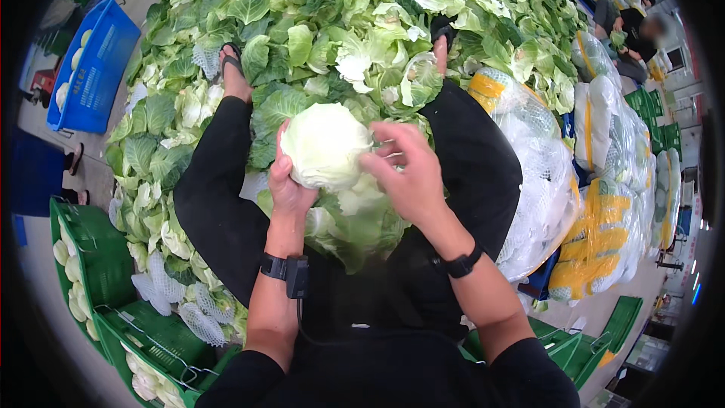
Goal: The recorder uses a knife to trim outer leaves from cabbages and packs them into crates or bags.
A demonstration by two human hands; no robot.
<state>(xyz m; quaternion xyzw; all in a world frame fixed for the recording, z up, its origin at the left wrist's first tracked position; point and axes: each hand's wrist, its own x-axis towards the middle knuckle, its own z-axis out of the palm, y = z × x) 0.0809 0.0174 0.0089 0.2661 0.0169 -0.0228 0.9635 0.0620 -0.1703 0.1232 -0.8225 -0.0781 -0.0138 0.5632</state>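
Observation:
A pale green cabbage head (325,143) sits between my knees, held up in front of me. My left hand (287,185) cups its left and lower side. My right hand (404,170) rests on its right side, fingers curled over loose outer leaves (359,211) that hang below the head. Both wrists carry black bands. My black trousers and sandalled feet frame the cabbage.
A large heap of cut cabbage leaves (340,23) covers the floor ahead. Green crates (98,257) with trimmed cabbages stand at the left, a blue crate (94,68) farther back. Net sacks of cabbages (589,204) pile at the right. Other people sit at the far right.

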